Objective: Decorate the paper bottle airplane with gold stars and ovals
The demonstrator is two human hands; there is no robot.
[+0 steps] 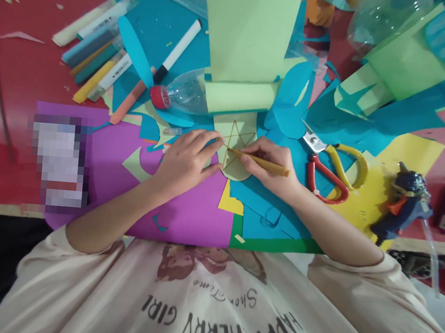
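Observation:
My right hand (271,162) grips a yellow-brown marker (267,165), its tip on a light green paper flap (241,174). On that flap a star (230,136) is drawn in thin brown lines. My left hand (192,159) lies on the flap's left edge, fingers stretched out and holding nothing. The flap hangs from light green paper wrapped round a clear plastic bottle (188,89) with a red cap, which lies on its side. A taller light green sheet (252,30) extends beyond the bottle.
Scissors (322,148) with red and yellow handles lie right of my right hand. Farther right is a blue glue gun (402,201). Several markers (101,44) lie at left, near purple paper (188,215). Another green paper-covered bottle (404,57) bears a blue star.

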